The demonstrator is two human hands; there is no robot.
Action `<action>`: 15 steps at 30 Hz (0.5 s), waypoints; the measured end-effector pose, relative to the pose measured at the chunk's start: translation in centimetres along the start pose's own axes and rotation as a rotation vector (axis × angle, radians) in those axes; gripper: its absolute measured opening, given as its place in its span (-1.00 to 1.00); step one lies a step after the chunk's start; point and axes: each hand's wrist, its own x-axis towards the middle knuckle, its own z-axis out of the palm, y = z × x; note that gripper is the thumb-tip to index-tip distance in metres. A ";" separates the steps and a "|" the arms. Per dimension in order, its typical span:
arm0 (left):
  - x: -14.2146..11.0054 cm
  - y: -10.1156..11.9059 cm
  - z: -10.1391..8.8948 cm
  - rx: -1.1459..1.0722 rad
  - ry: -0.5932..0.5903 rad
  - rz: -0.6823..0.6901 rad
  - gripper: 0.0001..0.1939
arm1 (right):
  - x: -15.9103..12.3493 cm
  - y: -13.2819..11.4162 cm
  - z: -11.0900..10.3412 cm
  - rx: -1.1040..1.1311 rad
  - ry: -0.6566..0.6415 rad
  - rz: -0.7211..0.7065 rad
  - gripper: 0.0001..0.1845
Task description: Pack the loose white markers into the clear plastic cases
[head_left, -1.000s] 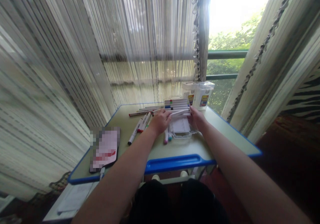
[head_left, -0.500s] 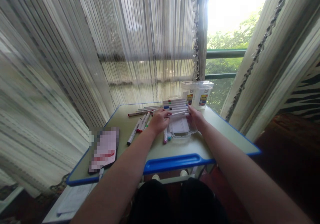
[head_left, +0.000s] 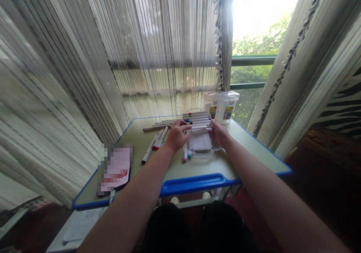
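Observation:
A clear plastic case (head_left: 202, 154) lies on the table with a row of white markers (head_left: 197, 116) across its far part. My left hand (head_left: 177, 136) pinches the left end of a white marker (head_left: 199, 128) that lies crosswise over the case, in front of the row. My right hand (head_left: 220, 132) is closed round the case's right side, its fingertips by the markers' right ends; part of its grip is hidden. Beside my left hand are several loose markers (head_left: 150, 149), and a pink-ended marker (head_left: 185, 155) and a teal-ended one (head_left: 190, 153) stick out left of the case.
Two clear plastic boxes (head_left: 228, 108) with labels stand at the table's far right corner. Thinner pens (head_left: 156, 127) lie towards the back. A phone (head_left: 117, 168), partly blurred out, is at the left with a cable. The table (head_left: 254, 155) has a blue rim; curtains hang behind it.
The view has shifted slightly. Both hands stay at the case, and the marker in my left hand lies a little closer to the row.

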 end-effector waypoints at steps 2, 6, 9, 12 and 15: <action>0.0 0.0 -0.1 -0.013 -0.014 -0.004 -0.74 | -0.1 -0.1 0.1 0.062 0.016 0.017 -0.76; 0.0 0.2 -0.2 -0.043 -0.042 -0.009 -0.75 | 0.0 -0.1 0.1 0.090 0.030 0.036 -0.80; 0.0 0.6 -0.2 -0.070 -0.063 0.008 -0.76 | 0.2 0.0 -0.1 0.064 0.014 0.023 -0.82; 0.0 0.9 0.0 -0.133 -0.105 0.021 -0.75 | 0.3 0.3 -0.3 0.031 -0.022 -0.018 -0.80; 0.0 0.9 0.2 -0.166 -0.126 -0.002 -0.69 | 0.3 0.4 -0.3 0.010 0.004 -0.036 -0.77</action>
